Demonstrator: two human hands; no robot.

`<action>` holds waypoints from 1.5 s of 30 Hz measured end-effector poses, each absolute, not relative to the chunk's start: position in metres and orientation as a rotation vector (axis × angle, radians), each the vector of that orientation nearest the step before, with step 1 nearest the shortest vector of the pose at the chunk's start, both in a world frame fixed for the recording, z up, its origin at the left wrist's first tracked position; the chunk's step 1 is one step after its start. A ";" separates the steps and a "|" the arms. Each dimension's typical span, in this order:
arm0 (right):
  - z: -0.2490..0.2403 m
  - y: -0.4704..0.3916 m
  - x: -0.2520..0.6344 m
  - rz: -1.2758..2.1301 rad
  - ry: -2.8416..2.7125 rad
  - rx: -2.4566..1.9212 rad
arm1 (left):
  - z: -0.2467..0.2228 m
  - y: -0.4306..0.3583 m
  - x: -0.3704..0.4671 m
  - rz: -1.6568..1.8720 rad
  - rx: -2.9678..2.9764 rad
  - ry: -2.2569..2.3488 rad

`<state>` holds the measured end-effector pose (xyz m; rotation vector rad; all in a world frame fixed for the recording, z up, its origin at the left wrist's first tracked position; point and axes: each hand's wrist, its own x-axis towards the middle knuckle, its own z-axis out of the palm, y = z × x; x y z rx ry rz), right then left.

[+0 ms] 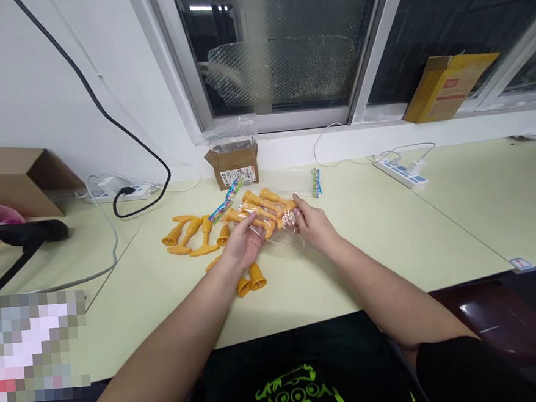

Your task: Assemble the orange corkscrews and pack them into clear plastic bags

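Note:
Between my two hands is a clear plastic bag (281,227) with several yellow plastic pieces (268,207) inside and a colourful printed header strip (224,202) at its left end. My left hand (244,242) grips the bag's lower left side, thumb on top. At the right side, my right hand (313,222) pinches the bag with thumb and fingers. Loose yellow pieces with bell-shaped ends (190,236) lie on the table left of the bag, and more (257,276) lie below my left hand. Another clear bag with a printed strip (316,182) lies just behind.
A small open cardboard box (235,166) stands by the wall. Power strips lie at the left (141,191) and right (401,173) with cables. A black stand arm (31,233) and a larger carton (13,176) are at far left. A yellow carton (448,87) leans on the window.

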<state>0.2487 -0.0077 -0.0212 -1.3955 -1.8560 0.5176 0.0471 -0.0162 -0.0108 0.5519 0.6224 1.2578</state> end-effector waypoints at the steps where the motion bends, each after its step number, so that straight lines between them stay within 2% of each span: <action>1: -0.021 -0.008 0.248 0.508 -1.854 -1.404 | -0.012 -0.016 0.047 1.257 0.565 0.628; 9: -0.027 -0.003 0.254 0.534 -1.696 -1.225 | -0.013 -0.016 0.046 1.272 0.586 0.633; 18: -0.035 0.003 0.239 1.111 -1.294 -0.947 | -0.008 -0.019 0.046 1.241 0.540 0.651; 22: -0.036 0.003 0.236 1.195 -1.205 -0.944 | -0.009 -0.016 0.044 1.239 0.520 0.652; 32: -0.039 0.001 0.239 1.008 -1.620 -0.829 | -0.010 -0.011 0.036 1.175 0.470 0.639; 37: -0.021 -0.009 0.246 0.728 -1.683 -0.830 | -0.003 -0.010 0.030 1.148 0.458 0.617; 41: -0.013 -0.001 0.268 0.427 -1.457 -0.965 | 0.004 -0.008 0.021 1.262 0.370 0.614; 45: -0.027 0.022 0.289 0.413 -1.549 -1.220 | 0.005 -0.004 0.014 1.347 0.328 0.540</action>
